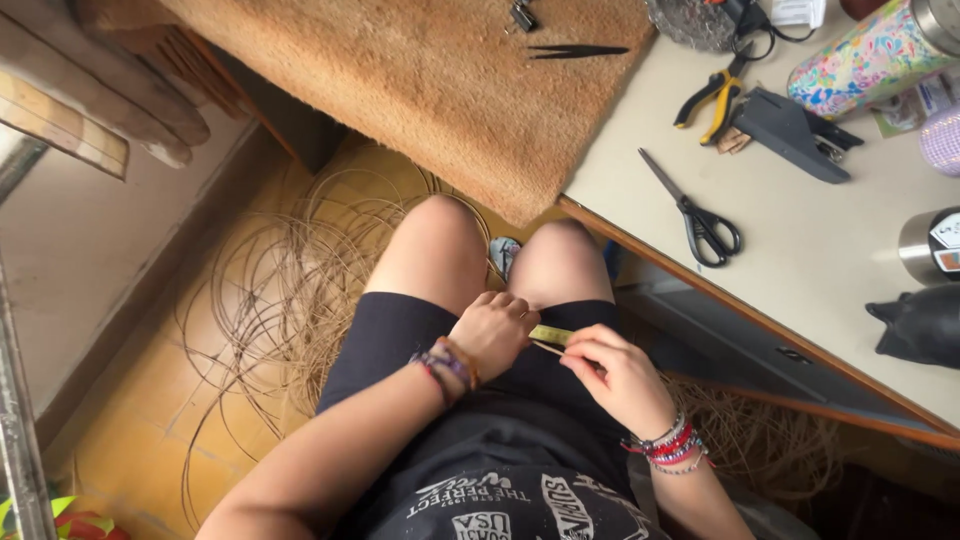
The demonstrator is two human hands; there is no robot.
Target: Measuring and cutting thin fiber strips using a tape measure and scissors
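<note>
- Head view: my left hand (492, 333) rests over my lap, fingers curled shut around one end of a short, flat yellow-green strip (549, 335). What lies inside the fist I cannot tell.
- My right hand (617, 372) sits just beside it, thumb and fingertips pinched closed on the other end of the same strip, so the strip bridges the small gap between my two grips. A thin pale reed (550, 349) runs just under it, touching my right fingers.
- Both wrists carry stacked beaded bracelets, reddish on the right, purple and orange on the left.
- Beyond my knees, well below my grips, loose coils of thin tan cane (290, 290) spread over the yellow floor.
- Ahead of my hands hangs a shaggy tan mat (440, 90) with a black tweezers-like tool (578, 51) on it.
- Out past my right hand stands a cream table (830, 260) bearing black-handled scissors (697, 214), yellow-handled pliers (712, 99) and a dark grey stapler-like tool (790, 132).
- Farther off on that side lies a cylindrical bottle wrapped in a multicoloured floral pattern (872, 58), and a steel can with a small white and dark label patch (932, 246) at the table's edge.
</note>
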